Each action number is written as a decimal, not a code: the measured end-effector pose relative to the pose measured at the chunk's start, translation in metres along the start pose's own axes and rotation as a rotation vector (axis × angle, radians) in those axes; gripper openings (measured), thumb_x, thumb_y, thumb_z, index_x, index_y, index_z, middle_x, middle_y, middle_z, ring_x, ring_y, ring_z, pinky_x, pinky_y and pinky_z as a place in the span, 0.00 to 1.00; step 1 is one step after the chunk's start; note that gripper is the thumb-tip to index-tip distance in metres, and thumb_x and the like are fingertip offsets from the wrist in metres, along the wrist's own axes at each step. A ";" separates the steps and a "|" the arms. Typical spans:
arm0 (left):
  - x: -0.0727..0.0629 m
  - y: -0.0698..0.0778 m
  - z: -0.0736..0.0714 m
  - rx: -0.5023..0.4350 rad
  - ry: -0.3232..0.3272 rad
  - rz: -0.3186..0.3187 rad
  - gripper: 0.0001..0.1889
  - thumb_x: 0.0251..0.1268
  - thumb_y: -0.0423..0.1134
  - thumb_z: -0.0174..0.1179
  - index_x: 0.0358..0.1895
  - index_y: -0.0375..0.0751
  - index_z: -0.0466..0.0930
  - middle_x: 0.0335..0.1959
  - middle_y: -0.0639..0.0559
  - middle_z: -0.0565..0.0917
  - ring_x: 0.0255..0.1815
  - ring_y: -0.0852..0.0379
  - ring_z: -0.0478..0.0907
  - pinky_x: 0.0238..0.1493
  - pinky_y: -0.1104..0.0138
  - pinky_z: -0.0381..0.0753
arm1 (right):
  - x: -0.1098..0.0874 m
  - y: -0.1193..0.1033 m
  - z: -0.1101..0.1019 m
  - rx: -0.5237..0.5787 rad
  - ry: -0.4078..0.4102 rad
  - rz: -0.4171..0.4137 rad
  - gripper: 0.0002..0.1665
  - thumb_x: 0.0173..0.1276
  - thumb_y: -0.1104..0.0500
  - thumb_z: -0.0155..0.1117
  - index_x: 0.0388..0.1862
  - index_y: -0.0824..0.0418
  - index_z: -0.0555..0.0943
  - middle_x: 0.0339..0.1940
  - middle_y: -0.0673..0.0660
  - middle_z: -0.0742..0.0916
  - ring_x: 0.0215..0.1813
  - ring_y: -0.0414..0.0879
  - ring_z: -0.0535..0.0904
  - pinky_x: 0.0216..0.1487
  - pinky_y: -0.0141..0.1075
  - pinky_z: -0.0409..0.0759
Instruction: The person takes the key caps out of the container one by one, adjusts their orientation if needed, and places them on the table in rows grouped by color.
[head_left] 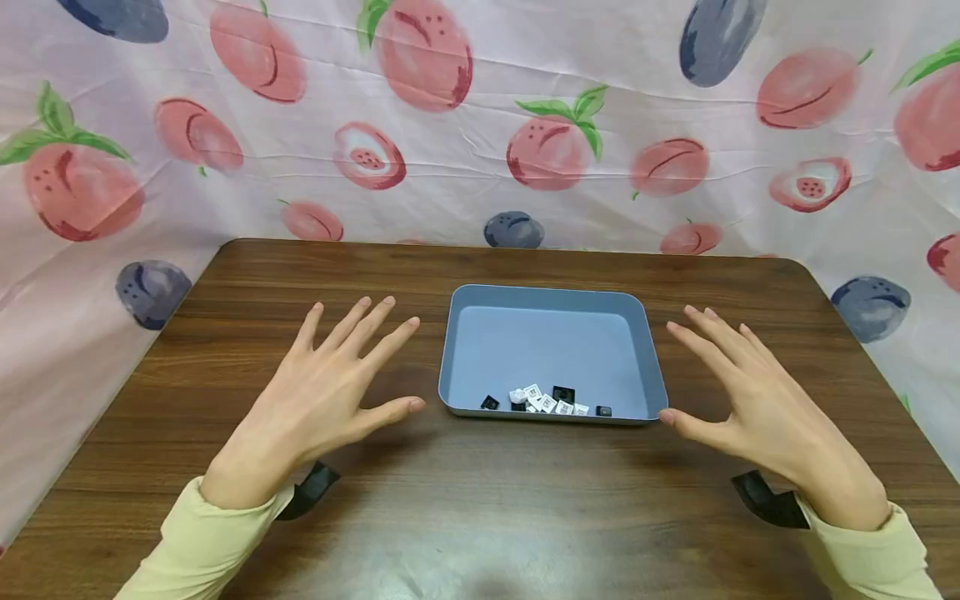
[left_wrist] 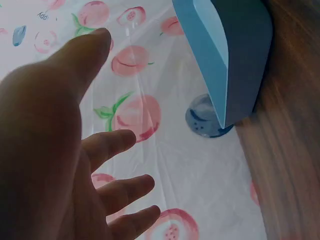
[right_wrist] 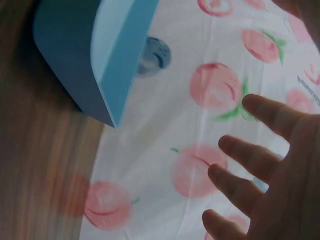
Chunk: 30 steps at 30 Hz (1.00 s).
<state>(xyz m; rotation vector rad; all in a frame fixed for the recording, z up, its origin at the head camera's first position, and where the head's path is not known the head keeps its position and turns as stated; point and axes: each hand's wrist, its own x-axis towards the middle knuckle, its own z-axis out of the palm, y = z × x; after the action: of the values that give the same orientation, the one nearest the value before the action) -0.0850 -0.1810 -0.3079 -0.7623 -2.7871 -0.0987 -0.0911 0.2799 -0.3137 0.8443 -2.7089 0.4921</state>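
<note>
A shallow blue tray [head_left: 540, 342] lies on the wooden table in the head view. Along its near wall are small white square pieces [head_left: 548, 403] with printed marks and several small black square pieces [head_left: 563, 394]. To the left of the tray my left hand [head_left: 322, 392] is held with fingers spread and nothing in it. My right hand [head_left: 757, 400] is on the other side, fingers also spread and empty; its thumb tip overlaps the tray's near right corner in this view. Both wrist views show the tray's side wall [left_wrist: 242, 65] beyond the fingers.
The dark wood table [head_left: 337, 267] reaches back to a hanging cloth [head_left: 450, 200] printed with peaches and plums. Black straps [head_left: 309, 490] sit at both wrists, beside pale yellow sleeves [head_left: 217, 533].
</note>
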 end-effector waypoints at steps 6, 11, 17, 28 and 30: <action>-0.003 -0.001 0.015 -0.004 -0.005 0.001 0.41 0.71 0.74 0.46 0.78 0.53 0.65 0.79 0.42 0.65 0.77 0.40 0.65 0.74 0.35 0.55 | 0.002 -0.006 0.008 0.007 -0.009 -0.036 0.54 0.55 0.40 0.80 0.78 0.52 0.68 0.78 0.60 0.70 0.79 0.59 0.64 0.83 0.48 0.47; -0.001 -0.002 0.041 0.008 0.046 0.016 0.41 0.75 0.74 0.34 0.77 0.50 0.67 0.76 0.40 0.69 0.74 0.40 0.69 0.71 0.38 0.64 | 0.006 -0.011 0.022 0.023 -0.040 -0.068 0.49 0.61 0.41 0.77 0.78 0.53 0.69 0.78 0.59 0.71 0.79 0.56 0.63 0.83 0.48 0.49; 0.007 0.015 0.068 -0.070 0.037 0.032 0.38 0.77 0.70 0.38 0.78 0.49 0.64 0.79 0.40 0.64 0.78 0.41 0.64 0.70 0.39 0.66 | 0.004 -0.017 0.046 0.047 -0.091 -0.089 0.44 0.65 0.43 0.74 0.77 0.54 0.70 0.78 0.59 0.71 0.77 0.59 0.66 0.83 0.45 0.50; 0.045 0.035 0.101 -0.423 -0.074 0.110 0.35 0.81 0.59 0.47 0.83 0.51 0.53 0.85 0.49 0.49 0.84 0.47 0.49 0.79 0.47 0.57 | 0.003 -0.024 0.070 0.089 -0.035 -0.131 0.32 0.69 0.52 0.71 0.70 0.55 0.76 0.68 0.54 0.80 0.66 0.53 0.77 0.62 0.53 0.74; 0.045 0.034 0.105 -0.491 -0.086 0.106 0.34 0.81 0.60 0.45 0.83 0.53 0.53 0.86 0.52 0.47 0.85 0.50 0.47 0.80 0.50 0.56 | 0.009 -0.029 0.075 0.114 -0.016 -0.157 0.28 0.70 0.54 0.69 0.68 0.56 0.78 0.65 0.51 0.81 0.64 0.50 0.77 0.61 0.50 0.74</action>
<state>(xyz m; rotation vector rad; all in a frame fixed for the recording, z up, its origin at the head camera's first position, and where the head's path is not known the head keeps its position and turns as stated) -0.1281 -0.1165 -0.3975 -1.0400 -2.8230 -0.7688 -0.0927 0.2235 -0.3721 1.0855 -2.6211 0.6118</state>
